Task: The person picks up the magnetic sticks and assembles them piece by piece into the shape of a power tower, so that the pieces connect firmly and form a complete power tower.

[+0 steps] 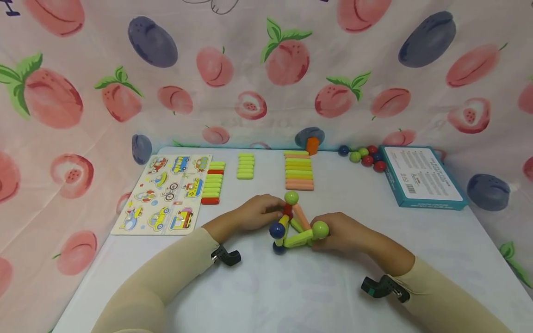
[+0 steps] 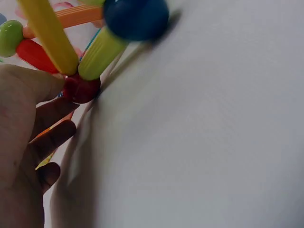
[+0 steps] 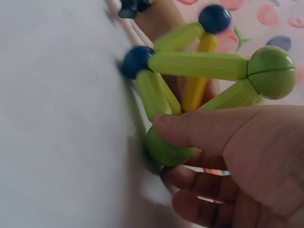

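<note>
Both hands (image 1: pixel 259 212) (image 1: pixel 342 232) hold a colourful ball-and-stick frame (image 1: pixel 298 238).

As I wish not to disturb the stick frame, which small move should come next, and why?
Perhaps the right hand should fetch a loose green stick, while the left hand steadies the red ball: no stick seems to join the upper blue ball directly to the rightmost green ball.

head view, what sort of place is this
Probably an indoor children's play corner: a picture puzzle board, a colourful ball-and-stick model and a fruit-print cloth as backdrop suggest it.
</note>
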A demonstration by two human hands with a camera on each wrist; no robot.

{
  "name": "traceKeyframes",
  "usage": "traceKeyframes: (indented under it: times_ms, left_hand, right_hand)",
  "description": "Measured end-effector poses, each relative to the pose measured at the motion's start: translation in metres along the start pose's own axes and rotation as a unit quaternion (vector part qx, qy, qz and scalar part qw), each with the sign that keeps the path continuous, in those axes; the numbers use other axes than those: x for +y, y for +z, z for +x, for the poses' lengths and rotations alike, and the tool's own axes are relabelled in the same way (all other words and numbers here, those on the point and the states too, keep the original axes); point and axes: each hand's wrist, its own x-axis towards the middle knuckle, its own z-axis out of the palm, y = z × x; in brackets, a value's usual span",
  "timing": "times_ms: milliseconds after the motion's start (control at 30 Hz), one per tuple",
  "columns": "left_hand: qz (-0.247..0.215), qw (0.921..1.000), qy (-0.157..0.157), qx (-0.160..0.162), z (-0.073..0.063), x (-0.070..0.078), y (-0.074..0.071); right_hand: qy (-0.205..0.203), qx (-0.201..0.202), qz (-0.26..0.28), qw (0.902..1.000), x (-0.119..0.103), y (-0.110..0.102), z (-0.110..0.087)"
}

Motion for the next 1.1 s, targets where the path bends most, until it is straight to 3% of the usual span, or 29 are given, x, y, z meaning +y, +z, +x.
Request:
traceKeyframes:
  times_ms: [200, 433, 600, 667, 833, 1100]
  left_hand:
    - [0.028, 0.9986, 0.005, 0.044, -0.017, -0.004, -0.003]
    - [0.038, 0.9957, -0.003, 0.084, -0.031, -0.003, -0.003]
    - [-0.012, 0.9931, -0.025, 0.114, -0.038, 0.006, -0.010]
    - [-0.040, 0.9903, -0.025, 0.131, -0.039, 0.012, -0.015]
    - [-0.056, 0.9863, 0.003, 0.155, -0.035, 0.019, -0.022]
    - [-0.075, 0.9849, -0.001, 0.156, -0.036, 0.018, -0.021]
  right_hand:
    - [0.020, 0.055, 0.029, 0.9979, 0.010, -0.005, 0.012]
    - [0.021, 0.081, 0.041, 0.9957, 0.024, -0.005, 0.029]
    - [0.006, 0.086, 0.114, 0.9898, 0.026, -0.014, 0.024]
    - [-0.023, 0.093, 0.156, 0.9831, 0.027, -0.019, 0.019]
    - [-0.091, 0.121, 0.199, 0.9682, 0.027, -0.026, 0.015]
    - [-0.066, 0.141, 0.196, 0.9682, 0.016, -0.024, 0.023]
